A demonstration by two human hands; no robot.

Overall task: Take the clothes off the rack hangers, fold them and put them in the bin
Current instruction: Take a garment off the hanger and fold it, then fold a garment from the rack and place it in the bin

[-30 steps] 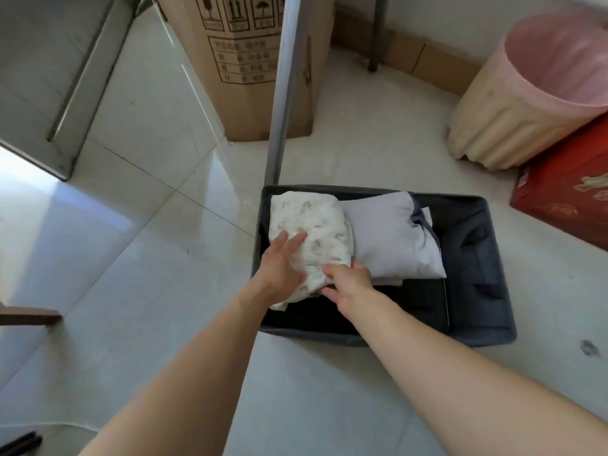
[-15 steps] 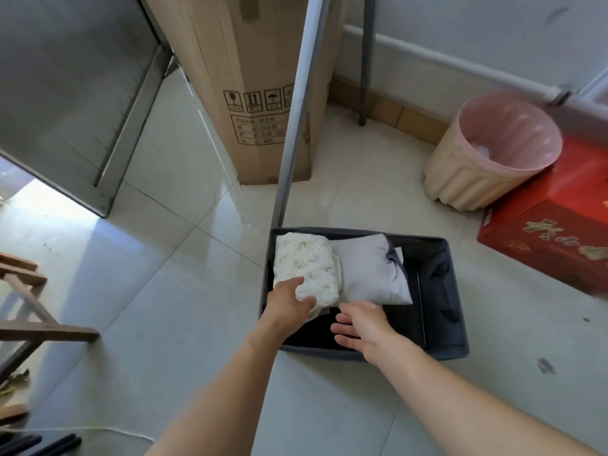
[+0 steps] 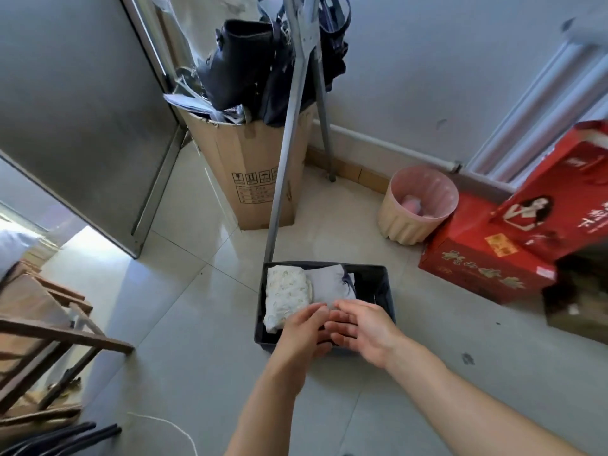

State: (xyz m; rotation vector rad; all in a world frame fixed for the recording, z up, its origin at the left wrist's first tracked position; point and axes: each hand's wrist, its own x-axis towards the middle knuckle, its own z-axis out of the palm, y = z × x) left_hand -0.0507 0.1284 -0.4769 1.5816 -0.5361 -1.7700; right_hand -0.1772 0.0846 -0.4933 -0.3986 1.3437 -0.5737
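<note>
A dark fabric bin sits on the tiled floor. Inside it a folded white patterned garment lies at the left, with a folded grey garment beside it. My left hand and my right hand hover above the bin's near edge, fingers relaxed, holding nothing. Their fingertips nearly meet. The rack's metal legs rise behind the bin, with dark clothes hanging near the top.
A tall cardboard box with a black bag stands behind the rack leg. A pink wastebasket and red boxes are at the right. Wooden furniture is at the left, beside a grey door.
Both hands have let go of the white garment and lifted back from the bin. The camera has risen and tilted up, so the rack and hanging clothes now show.
</note>
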